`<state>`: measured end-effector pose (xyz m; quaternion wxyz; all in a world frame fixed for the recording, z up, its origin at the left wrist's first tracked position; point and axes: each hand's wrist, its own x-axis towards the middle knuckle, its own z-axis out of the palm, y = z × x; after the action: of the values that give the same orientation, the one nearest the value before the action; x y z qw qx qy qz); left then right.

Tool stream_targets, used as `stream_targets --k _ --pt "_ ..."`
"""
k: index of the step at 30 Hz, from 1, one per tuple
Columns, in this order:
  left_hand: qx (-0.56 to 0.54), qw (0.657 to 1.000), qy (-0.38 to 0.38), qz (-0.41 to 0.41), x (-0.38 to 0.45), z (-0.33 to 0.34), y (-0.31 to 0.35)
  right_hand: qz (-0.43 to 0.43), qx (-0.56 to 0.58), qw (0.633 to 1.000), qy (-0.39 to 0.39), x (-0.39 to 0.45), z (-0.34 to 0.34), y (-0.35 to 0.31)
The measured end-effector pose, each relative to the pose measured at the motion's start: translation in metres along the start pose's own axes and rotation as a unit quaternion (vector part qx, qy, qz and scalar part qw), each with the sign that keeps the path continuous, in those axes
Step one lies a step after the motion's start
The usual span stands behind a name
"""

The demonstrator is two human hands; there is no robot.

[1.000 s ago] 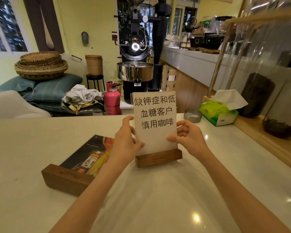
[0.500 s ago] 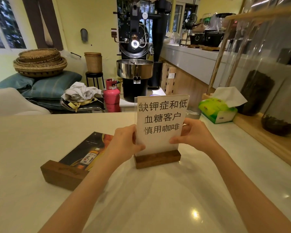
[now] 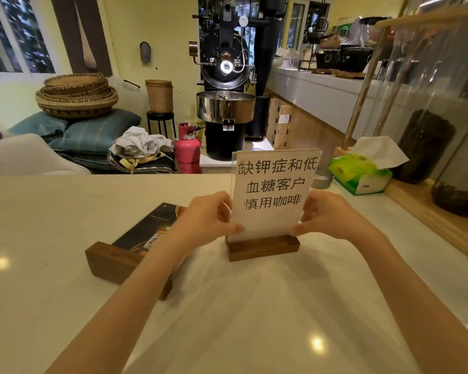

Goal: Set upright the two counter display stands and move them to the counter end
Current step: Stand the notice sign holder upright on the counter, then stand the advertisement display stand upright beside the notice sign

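A white sign stand (image 3: 274, 190) with black Chinese characters stands upright in its dark wooden base on the pale counter (image 3: 52, 225). My left hand (image 3: 210, 214) grips the sign's left edge and my right hand (image 3: 327, 214) grips its right edge. The second stand, a dark poster stand (image 3: 143, 233), lies flat on the counter to the left, its wooden base toward me; my left forearm covers part of it.
A green tissue box (image 3: 361, 171) and a small round tin (image 3: 322, 180) sit near the counter's far right. A wooden shelf (image 3: 427, 209) with glass jars of dark beans runs along the right side. Beyond the counter edge stand a black coffee roaster (image 3: 227, 85) and a pink gas bottle (image 3: 187, 149).
The upright sign stand, held by both hands, has moved away from me and slightly right across the counter. The poster stand has stayed flat in place.
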<state>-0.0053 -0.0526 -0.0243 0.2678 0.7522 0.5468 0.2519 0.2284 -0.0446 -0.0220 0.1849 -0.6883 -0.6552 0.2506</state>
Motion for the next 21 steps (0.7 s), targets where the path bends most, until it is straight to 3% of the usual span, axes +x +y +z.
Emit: stream_targets --k 2,4,6,11,15,18,21 --pt "-0.016 1.0 -0.022 -0.015 -0.006 -0.018 -0.006 0.064 -0.08 0.994 -0.039 -0.008 -0.002 -0.005" --pt "-0.005 0.999 -0.041 -0.019 -0.014 -0.038 -0.015 0.08 -0.056 0.993 -0.064 -0.017 0.004 -0.011" --pt "0.007 0.999 -0.037 -0.025 -0.023 -0.055 -0.028 0.062 0.046 0.991 -0.107 -0.027 0.018 -0.021" --pt "0.041 0.995 -0.013 -0.091 -0.037 -0.077 -0.071 0.038 0.279 0.942 -0.184 -0.039 0.071 -0.063" --pt "0.071 0.982 -0.007 -0.173 -0.039 -0.085 -0.101 0.099 0.376 0.898 -0.207 -0.029 0.111 -0.095" --pt "0.025 0.972 0.021 -0.233 -0.041 -0.088 -0.115 0.163 0.426 0.865 -0.209 -0.022 0.13 -0.112" --pt "-0.031 0.965 0.016 -0.26 -0.042 -0.088 -0.12 0.173 0.461 0.848 -0.197 -0.016 0.144 -0.12"
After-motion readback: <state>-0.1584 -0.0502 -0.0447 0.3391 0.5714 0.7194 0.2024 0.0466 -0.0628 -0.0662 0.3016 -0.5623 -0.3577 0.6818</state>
